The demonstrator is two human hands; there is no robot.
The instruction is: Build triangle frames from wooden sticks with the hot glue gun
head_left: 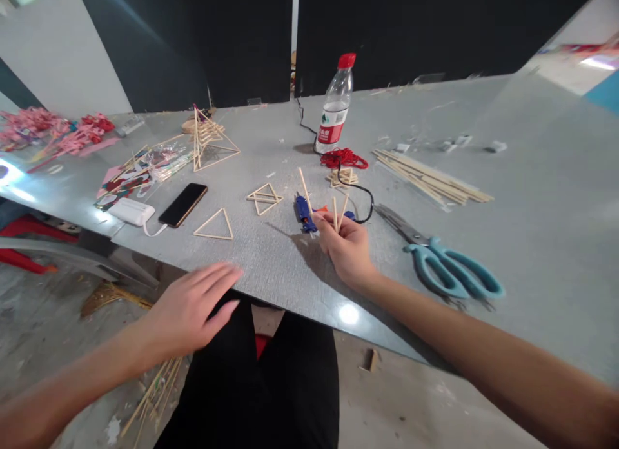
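Observation:
Several short wooden sticks poke up from my right hand, whose fingers are closed around them. Just behind that hand lies a blue glue gun with a black cord, partly hidden by the fingers. My left hand is over the table's front edge, fingers stretched out, holding nothing and slightly blurred. Beyond it, a single stick triangle lies flat. Two overlapping stick triangles are a little farther right. A stack of stick pieces sits behind the glue gun.
Teal-handled scissors and long wooden sticks lie to the right. A water bottle stands at the back beside red cord. Left are a phone, white power bank and stick pyramid frame.

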